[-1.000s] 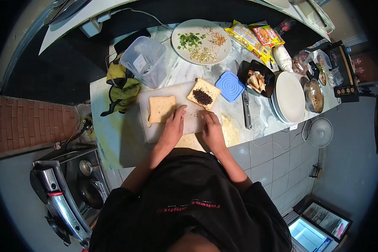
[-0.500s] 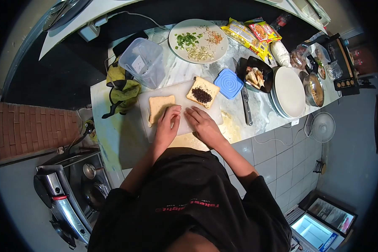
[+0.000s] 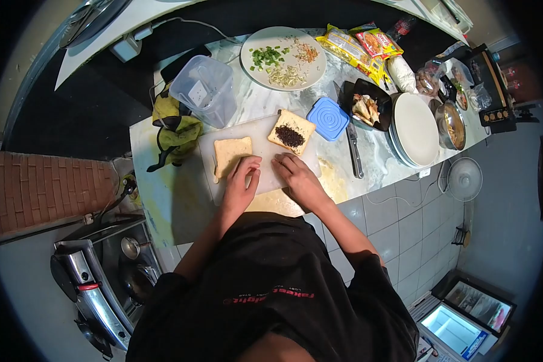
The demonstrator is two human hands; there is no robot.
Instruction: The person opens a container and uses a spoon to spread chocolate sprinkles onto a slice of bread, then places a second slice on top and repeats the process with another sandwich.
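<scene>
On a white cutting board [image 3: 260,134] lie two slices of bread. The plain slice [image 3: 231,151] is on the left; beside its lower right edge rests my left hand [image 3: 242,183], fingers bent, thumb apart, nothing held. The other slice [image 3: 302,127], farther right, carries a heap of dark brown sprinkles [image 3: 289,136]. Just below it my right hand [image 3: 300,181] is over the board with bent, slightly parted fingers and no visible object in them. Its thumb is mostly hidden. To the right are a blue lid [image 3: 329,119] and a knife [image 3: 355,154].
A clear plastic container [image 3: 205,93] and a yellow-green cloth [image 3: 178,136] stand at left. Behind is a plate [image 3: 250,71] with chopped greens. At right are a black bowl [image 3: 385,102], stacked plates [image 3: 415,130], a metal bowl [image 3: 450,127] and food packets [image 3: 350,49].
My right hand has shifted slightly right, away from my left hand, and its fingers have bent more. My left hand and the bread have barely moved.
</scene>
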